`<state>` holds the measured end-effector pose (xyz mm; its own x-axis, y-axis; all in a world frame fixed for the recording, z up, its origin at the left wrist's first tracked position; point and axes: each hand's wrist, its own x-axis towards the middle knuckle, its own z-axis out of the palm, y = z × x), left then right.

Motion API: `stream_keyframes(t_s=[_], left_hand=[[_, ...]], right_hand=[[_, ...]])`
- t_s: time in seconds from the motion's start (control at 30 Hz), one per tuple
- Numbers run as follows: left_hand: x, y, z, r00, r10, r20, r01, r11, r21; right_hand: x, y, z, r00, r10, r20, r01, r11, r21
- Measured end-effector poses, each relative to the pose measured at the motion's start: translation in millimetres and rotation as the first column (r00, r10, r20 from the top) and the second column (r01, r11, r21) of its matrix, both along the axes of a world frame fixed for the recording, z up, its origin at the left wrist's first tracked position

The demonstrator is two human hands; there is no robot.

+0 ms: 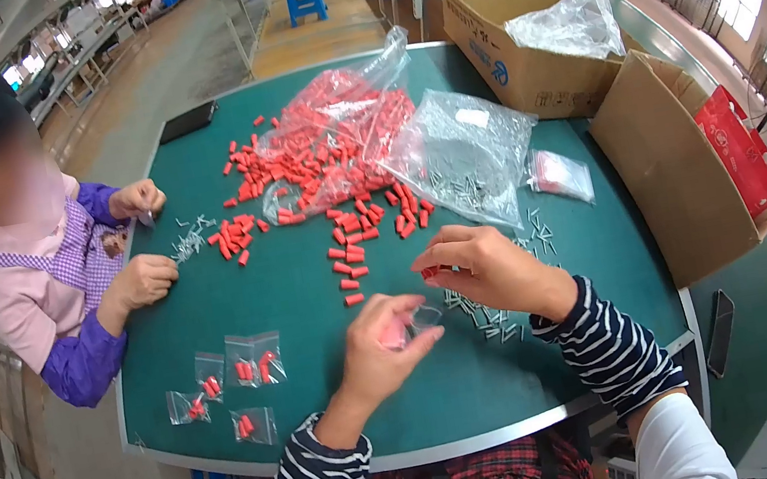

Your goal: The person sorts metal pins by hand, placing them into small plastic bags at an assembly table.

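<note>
My left hand (383, 346) is closed around a small clear plastic bag (423, 318) near the front middle of the green table. To its upper right, my right hand (475, 270) pinches a red plug (431, 273) between thumb and fingers. Loose red plugs (348, 268) lie just beyond my left hand. Metal screws (494, 322) are scattered under and beside my right hand. Small filled bags with red plugs (255, 359) rest at the table's front left.
A large bag of red plugs (334, 126) and a clear bag of screws (460, 150) lie farther back. Cardboard boxes (515, 55) stand at the right. A co-worker (50, 245) sits at the left, both hands at the table edge. A dark phone (188, 121) lies back left.
</note>
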<state>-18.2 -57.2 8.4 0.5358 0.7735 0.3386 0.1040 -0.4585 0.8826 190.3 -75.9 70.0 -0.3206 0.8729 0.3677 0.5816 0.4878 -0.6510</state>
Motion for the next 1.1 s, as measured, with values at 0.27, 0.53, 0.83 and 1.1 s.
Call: stream_keyframes(t_s=[0.27, 0.53, 0.83, 1.1], left_hand=[[2, 2, -3, 1.000, 0.012, -0.008, -0.011, 0.993, 0.114], [1, -1, 4, 1.000, -0.005, 0.003, 0.005, 1.000, 0.020], [-3, -2, 8, 0.990, -0.129, 0.055, 0.132, 0.991, -0.037], [-5, 5, -9, 0.995, -0.001, 0.096, 0.008, 0.997, -0.074]], right_hand=[[-9, -26, 10, 0.994, 0.068, 0.084, -0.064, 0.997, -0.054], [2, -29, 11, 1.000, 0.020, 0.010, -0.019, 0.998, -0.059], [-3, -33, -35, 0.916, -0.069, -0.395, -0.111, 0.902, -0.416], [-3, -34, -40, 0.873, -0.147, -0.465, -0.032, 0.935, -0.354]])
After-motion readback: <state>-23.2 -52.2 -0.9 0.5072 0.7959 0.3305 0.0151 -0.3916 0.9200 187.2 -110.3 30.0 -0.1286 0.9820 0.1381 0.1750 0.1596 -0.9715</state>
